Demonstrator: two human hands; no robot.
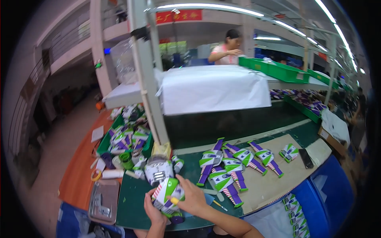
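Note:
My left hand [155,213] is wrapped round the near side of a white, green and purple toy wing pack [164,190] with a striped edge. My right hand [193,198] grips the same pack from the right, with a yellow cover or bit of tape at a fingertip. Just beyond the pack, touching or nearly touching it, lies a white toy figure's body [158,169], with loose-looking arm pieces at its sides. A purple and green part [176,217] shows under my hands. Several similar packs with spread purple wings [234,164] lie to the right.
A green bin [147,147] of toy parts stands at the left, near a metal tray [104,200] and a yellow tape roll [96,174]. A post [145,79] and a white-covered shelf [214,91] rise ahead. A black phone-like object [306,158] lies right; a co-worker [227,51] stands beyond.

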